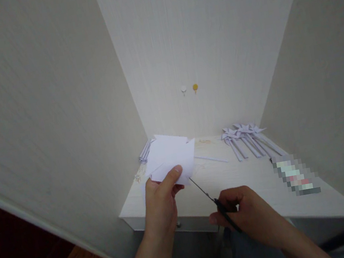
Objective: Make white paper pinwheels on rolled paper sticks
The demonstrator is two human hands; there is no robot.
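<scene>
My left hand [160, 199] pinches a white square sheet of paper [172, 157] by its lower edge and holds it up above the light wooden desk [233, 180]. The sheet has a cut showing near its upper right corner. My right hand [247, 213] grips a pair of black-handled scissors [215, 201]. Their thin blades point up and left, with the tip just under the paper's lower right edge.
Several finished white paper pinwheels on strips [248, 140] lie at the back right of the desk. A stack of folded strips [146, 151] sits at the back left, and a loose strip [211, 158] lies mid-desk. Two pins [189, 88] stick in the back wall. Walls enclose the desk on three sides.
</scene>
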